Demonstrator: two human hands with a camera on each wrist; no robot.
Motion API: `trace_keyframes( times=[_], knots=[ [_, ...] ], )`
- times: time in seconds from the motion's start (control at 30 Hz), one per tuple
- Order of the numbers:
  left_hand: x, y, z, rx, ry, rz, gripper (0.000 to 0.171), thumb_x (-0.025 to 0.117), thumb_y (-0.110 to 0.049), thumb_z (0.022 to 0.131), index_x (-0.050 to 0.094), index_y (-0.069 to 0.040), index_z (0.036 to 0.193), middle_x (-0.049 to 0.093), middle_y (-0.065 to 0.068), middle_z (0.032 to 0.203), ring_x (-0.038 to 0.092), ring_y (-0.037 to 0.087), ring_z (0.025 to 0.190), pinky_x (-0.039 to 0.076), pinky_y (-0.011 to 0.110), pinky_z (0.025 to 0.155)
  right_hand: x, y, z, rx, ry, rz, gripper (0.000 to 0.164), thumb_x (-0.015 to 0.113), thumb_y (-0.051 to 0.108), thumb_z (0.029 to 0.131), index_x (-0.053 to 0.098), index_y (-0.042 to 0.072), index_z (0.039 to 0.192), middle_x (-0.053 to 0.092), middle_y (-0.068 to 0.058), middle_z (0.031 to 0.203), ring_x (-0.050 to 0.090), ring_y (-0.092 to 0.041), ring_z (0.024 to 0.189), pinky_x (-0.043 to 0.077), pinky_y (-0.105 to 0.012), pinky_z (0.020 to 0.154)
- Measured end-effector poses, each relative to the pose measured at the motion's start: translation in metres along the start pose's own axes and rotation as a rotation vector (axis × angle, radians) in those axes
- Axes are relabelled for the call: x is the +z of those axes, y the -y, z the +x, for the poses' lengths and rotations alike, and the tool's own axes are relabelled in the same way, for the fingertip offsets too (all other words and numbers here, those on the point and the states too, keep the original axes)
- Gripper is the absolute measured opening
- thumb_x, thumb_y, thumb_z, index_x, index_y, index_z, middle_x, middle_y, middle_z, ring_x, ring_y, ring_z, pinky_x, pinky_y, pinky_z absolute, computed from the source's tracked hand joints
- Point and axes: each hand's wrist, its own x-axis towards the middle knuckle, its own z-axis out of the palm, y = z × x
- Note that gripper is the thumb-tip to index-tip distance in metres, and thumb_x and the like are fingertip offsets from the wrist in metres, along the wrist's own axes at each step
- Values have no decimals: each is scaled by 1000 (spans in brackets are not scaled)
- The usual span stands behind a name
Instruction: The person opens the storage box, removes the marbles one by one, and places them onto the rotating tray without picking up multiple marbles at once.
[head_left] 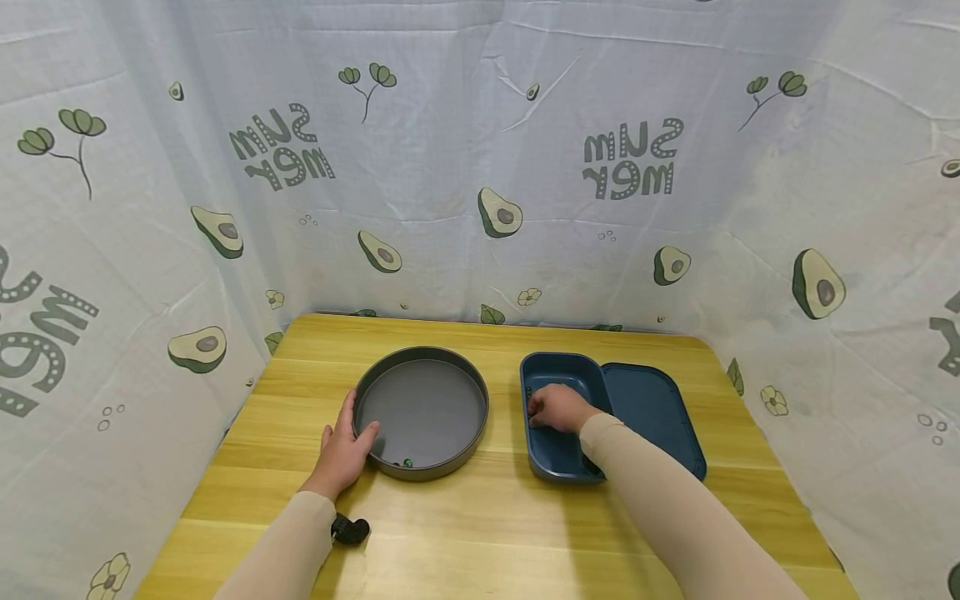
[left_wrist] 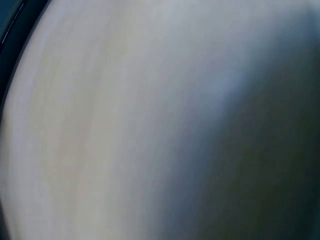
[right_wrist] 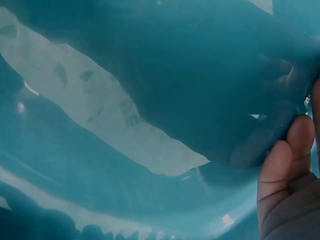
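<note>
My left hand point(head_left: 342, 454) rests at the left side of a round grey pan point(head_left: 420, 400), its fingers straight along the outer wall and the thumb over the rim. Inside the pan, near its front edge, lies a small green marble point(head_left: 407, 462) with a darker piece beside it. My right hand point(head_left: 558, 408) reaches down into a blue rectangular box point(head_left: 555, 458), fingertips bent at its left wall. Small dark round pieces point(head_left: 528, 392) lie by those fingertips. In the right wrist view the fingers point(right_wrist: 276, 160) hide what lies between them; I cannot tell whether they hold anything.
A flat blue lid point(head_left: 656, 417) lies on the wooden table point(head_left: 465, 542), against the box's right side. A black wrist-worn device point(head_left: 349, 529) sits at the left sleeve. Printed cloth point(head_left: 435, 167) hangs around the table. Pale blur fills the left wrist view.
</note>
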Motion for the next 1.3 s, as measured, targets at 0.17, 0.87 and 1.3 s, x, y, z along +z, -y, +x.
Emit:
trace_keyframes(
  times=[0.17,0.87,1.3],
  knots=[
    [0,0,0,-10,1,-9,82,49,-39,112,-5,-25,171,8,18,178,11,55,159,-14,68,128,2,-2,0,1,-13,45,9,84,16,89,80,12,96,77,-1,97,65,-14,85,58,-36,78],
    [-1,-3,-3,-13,4,-8,81,48,-39,113,-5,-24,171,7,16,178,16,52,160,-14,66,129,3,2,-6,43,-22,102,6,84,14,89,79,12,91,76,2,93,61,-11,81,56,-33,77],
    [0,-2,-2,-10,1,-13,80,48,-39,113,-4,-23,171,7,17,178,7,54,160,-12,69,128,4,0,-4,54,-12,82,6,84,13,89,79,12,92,76,2,93,62,-11,81,57,-33,78]
  ],
)
